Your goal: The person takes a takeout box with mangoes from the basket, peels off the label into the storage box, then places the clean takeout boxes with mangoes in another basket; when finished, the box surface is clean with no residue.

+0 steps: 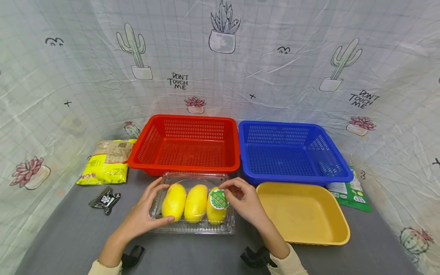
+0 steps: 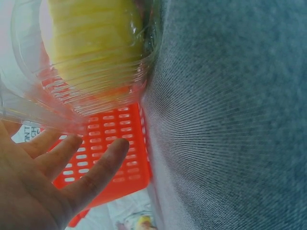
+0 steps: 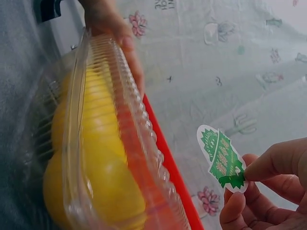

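A clear plastic clamshell box lies in front of the red basket, with three yellow oval fruits side by side inside. My left hand rests at the box's left end, fingers fairly straight along the side and the thumb over the lid. Between thumb and fingertips, my right hand pinches a round green and white sticker. In the right wrist view the sticker stands tilted, away from the lid. From the head it overlaps the rightmost fruit.
Behind the box stand a red basket and a blue basket. A yellow tray is at the right, near a green packet. On the left lie a yellow bag and a small black packet. A patterned cloth hangs behind.
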### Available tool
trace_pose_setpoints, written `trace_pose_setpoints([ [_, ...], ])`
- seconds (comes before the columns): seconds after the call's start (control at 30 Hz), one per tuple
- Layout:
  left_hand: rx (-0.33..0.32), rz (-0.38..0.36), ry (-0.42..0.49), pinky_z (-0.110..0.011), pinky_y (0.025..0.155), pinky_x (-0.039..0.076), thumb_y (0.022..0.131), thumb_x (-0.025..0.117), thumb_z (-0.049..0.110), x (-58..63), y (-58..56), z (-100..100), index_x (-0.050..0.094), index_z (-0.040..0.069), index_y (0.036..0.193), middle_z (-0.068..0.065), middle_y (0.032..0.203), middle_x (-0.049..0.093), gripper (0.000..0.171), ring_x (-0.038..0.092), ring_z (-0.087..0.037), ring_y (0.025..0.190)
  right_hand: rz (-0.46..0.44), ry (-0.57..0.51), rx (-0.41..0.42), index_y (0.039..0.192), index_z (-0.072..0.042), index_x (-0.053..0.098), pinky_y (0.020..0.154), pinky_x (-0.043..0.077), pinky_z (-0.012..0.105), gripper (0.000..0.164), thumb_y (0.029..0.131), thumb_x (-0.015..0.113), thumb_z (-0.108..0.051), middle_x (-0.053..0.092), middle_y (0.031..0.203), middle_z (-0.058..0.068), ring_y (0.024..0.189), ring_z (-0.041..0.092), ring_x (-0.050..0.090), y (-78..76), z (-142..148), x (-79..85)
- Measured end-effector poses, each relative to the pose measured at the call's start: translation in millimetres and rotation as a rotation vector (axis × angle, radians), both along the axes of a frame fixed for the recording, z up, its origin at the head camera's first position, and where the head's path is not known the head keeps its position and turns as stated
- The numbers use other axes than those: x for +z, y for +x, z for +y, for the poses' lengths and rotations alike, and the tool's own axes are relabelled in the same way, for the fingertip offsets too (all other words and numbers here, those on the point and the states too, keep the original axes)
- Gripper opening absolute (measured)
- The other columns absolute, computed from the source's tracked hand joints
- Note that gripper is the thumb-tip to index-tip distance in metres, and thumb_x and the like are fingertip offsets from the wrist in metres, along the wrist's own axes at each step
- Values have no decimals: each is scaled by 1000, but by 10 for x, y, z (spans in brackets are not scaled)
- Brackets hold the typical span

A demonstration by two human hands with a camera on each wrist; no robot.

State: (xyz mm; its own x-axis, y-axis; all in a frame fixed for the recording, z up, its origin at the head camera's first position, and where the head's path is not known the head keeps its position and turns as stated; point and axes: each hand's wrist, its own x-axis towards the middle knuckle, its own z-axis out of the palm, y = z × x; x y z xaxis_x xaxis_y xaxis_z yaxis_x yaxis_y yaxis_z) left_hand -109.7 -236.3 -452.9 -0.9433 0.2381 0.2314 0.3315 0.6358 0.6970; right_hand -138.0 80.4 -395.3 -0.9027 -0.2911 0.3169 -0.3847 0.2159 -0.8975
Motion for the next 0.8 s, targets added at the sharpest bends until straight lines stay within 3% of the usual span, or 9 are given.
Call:
trace_pose_setpoints([
  [0.27,-5,-7,1,-76,85,39,74,84,38,7,-1,-11,39,22,143,-11,159,16,84,35,-49,133,-72,-15,-50,99,1,70,71,51,19,13,89,63,3,62,97,14,83,15,59,9,188,-34],
  [0.8,-1,-26,-6,-77,84,39,74,84,39,21,6,-2,39,21,143,-13,160,15,84,35,-50,133,-89,-11,-181,100,1,69,63,50,19,12,90,63,2,67,95,16,75,10,58,32,628,-194],
])
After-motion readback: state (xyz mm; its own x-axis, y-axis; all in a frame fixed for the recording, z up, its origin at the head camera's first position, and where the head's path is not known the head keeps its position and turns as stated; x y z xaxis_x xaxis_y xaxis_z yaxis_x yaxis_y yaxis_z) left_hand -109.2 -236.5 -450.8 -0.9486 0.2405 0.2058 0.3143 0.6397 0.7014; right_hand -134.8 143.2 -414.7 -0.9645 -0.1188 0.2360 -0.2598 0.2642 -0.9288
